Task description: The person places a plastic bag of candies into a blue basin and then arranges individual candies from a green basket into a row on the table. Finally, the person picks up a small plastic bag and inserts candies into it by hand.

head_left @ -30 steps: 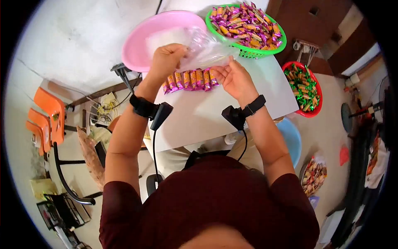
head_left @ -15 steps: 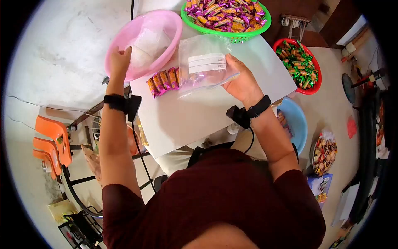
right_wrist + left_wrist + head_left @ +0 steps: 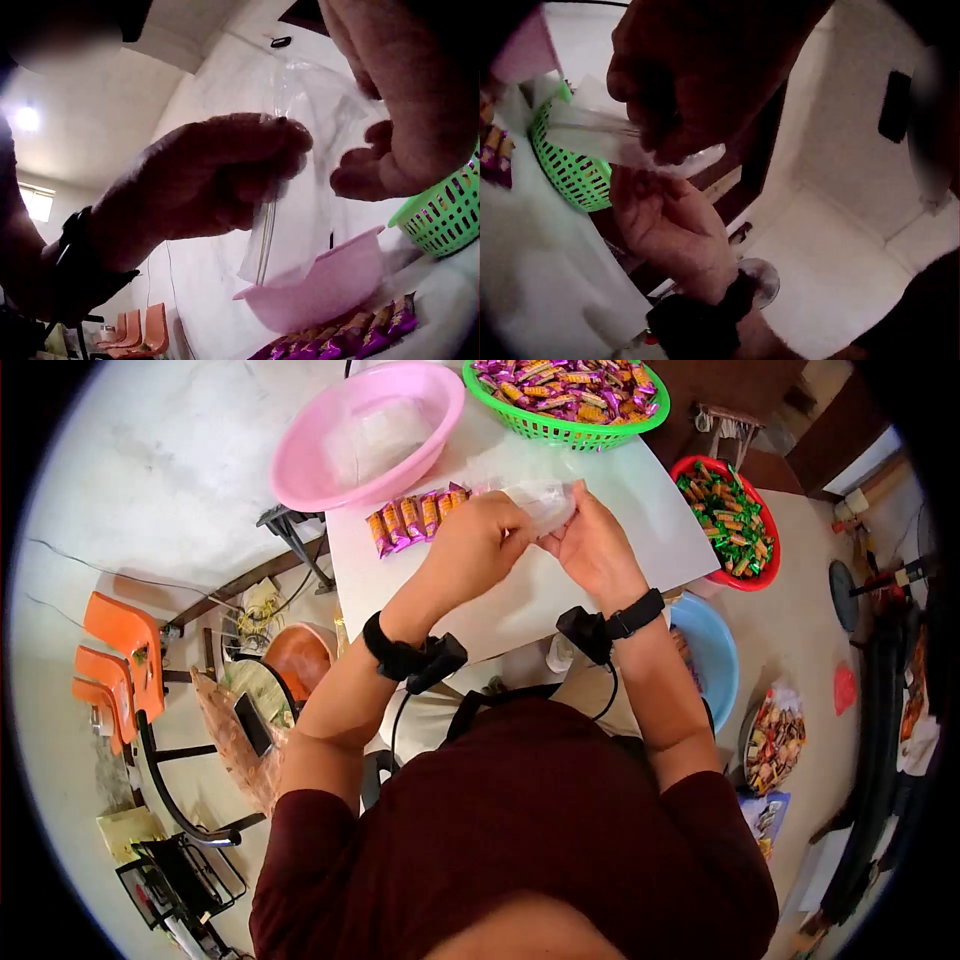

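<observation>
Pinching the bag (image 3: 543,508) above the table (image 3: 650,510), left hand (image 3: 478,548) at the zip strip (image 3: 265,241), right hand (image 3: 597,550) curled round the other side; light, even pull from both would likely suit so thin a bag, no jerking.

Orange chairs (image 3: 128,635) at left; red basin (image 3: 748,584) of green-wrapped sweets (image 3: 730,525), blue basin (image 3: 712,650) at right.
</observation>
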`<action>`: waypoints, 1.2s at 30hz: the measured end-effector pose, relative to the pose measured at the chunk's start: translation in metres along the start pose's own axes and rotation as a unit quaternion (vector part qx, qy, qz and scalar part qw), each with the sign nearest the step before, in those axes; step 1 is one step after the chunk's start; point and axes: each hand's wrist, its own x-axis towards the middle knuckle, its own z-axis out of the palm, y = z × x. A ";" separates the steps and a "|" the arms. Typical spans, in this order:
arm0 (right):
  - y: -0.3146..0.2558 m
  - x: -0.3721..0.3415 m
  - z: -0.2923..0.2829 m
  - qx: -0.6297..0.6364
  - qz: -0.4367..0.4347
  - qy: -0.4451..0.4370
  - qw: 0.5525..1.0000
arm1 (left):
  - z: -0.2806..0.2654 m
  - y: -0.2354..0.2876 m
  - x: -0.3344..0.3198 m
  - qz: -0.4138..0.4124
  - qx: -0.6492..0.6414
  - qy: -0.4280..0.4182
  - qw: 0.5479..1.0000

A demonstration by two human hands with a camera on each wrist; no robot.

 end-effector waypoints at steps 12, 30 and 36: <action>0.012 -0.034 0.011 -0.271 -0.136 -0.021 0.953 | 0.023 0.007 -0.006 -0.220 -0.259 0.060 0.939; 0.015 -0.026 -0.008 -0.317 -0.072 -0.096 0.941 | 0.005 0.010 -0.024 -0.310 -0.379 -0.019 0.872; 0.011 -0.031 0.001 -0.295 -0.086 -0.041 0.951 | 0.001 0.003 -0.031 -0.316 -0.407 0.012 0.857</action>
